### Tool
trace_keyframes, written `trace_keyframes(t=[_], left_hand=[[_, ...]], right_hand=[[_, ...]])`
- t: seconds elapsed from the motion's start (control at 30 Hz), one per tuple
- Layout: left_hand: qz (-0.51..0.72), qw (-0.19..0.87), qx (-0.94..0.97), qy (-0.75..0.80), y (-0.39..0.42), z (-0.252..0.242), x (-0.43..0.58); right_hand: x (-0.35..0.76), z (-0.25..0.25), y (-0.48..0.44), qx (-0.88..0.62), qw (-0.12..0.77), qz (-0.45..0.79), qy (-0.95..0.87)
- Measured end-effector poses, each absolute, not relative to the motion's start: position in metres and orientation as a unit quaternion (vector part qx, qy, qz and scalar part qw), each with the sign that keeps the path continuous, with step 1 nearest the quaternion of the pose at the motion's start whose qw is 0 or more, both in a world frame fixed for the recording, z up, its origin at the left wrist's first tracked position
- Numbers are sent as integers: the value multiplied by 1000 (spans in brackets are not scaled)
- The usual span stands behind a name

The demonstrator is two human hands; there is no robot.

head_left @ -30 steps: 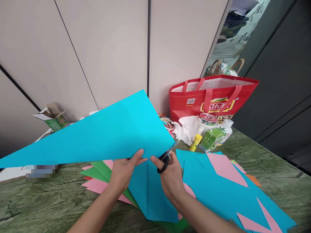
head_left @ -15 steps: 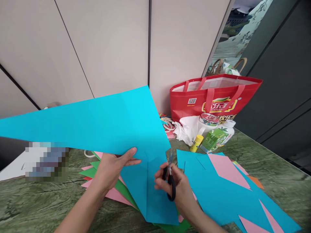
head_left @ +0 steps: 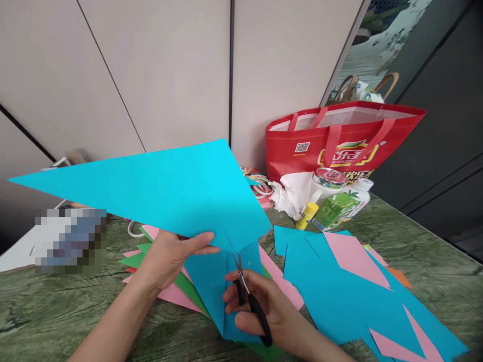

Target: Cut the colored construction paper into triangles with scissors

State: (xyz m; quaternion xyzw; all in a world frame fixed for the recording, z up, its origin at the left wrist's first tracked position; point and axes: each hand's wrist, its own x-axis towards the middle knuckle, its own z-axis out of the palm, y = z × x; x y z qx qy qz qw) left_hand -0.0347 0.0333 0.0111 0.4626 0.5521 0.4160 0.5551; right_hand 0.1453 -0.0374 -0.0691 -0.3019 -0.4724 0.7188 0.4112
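Observation:
A large sheet of bright blue paper [head_left: 162, 188] is held up by its lower edge in my left hand [head_left: 181, 256], thumb on the near face. Its left end tapers to a point. My right hand [head_left: 256, 301] has its fingers in the black handles of a pair of scissors [head_left: 241, 276]. The narrow blades point up and stand slightly apart at the sheet's bottom corner. Below both hands lies a folded blue piece [head_left: 209, 281] on a fanned stack of green paper [head_left: 188, 291] and pink paper [head_left: 175, 296].
On the right lie blue sheets [head_left: 332, 281] with pink offcuts [head_left: 354, 256]. Behind them stand a yellow glue stick [head_left: 307, 216], a green carton [head_left: 335, 211], a lidded jar [head_left: 328, 183], crumpled tissue [head_left: 290, 193] and a red bag [head_left: 294, 151]. A pale wall panel [head_left: 169, 75] rises behind.
The scissors have moved left and down along the blue sheet's lower edge, which now ends in a corner above the blades. The sheet's left tip has shifted right into view.

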Motion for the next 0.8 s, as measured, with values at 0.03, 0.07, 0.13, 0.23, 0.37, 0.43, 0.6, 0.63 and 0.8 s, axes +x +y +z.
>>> trace_keyframes(t=[0.03, 0.07, 0.13, 0.23, 0.37, 0.43, 0.6, 0.63, 0.8], left_hand=[[410, 549, 466, 559, 33, 12, -34], [405, 545, 471, 564, 32, 12, -33], [386, 540, 482, 572, 31, 13, -31], [365, 531, 498, 580, 29, 10, -29], [353, 523, 515, 581, 29, 7, -29], [349, 522, 520, 579, 28, 7, -29], [365, 534, 516, 562, 28, 9, -28], [364, 533, 514, 566, 28, 9, -28], [375, 533, 508, 564, 28, 8, -28]], right_hand=[[146, -69, -37, -306, 415, 713, -474], [146, -69, -37, -309, 418, 709, -477], [147, -70, -37, -313, 422, 704, -479], [147, -71, -37, -316, 424, 705, -472], [148, -70, -37, -327, 418, 700, -478], [148, -70, -37, -330, 413, 704, -474], [148, -69, -36, -334, 413, 717, -451], [148, -69, -36, -334, 414, 718, -448], [147, -70, -37, -336, 415, 719, -445]])
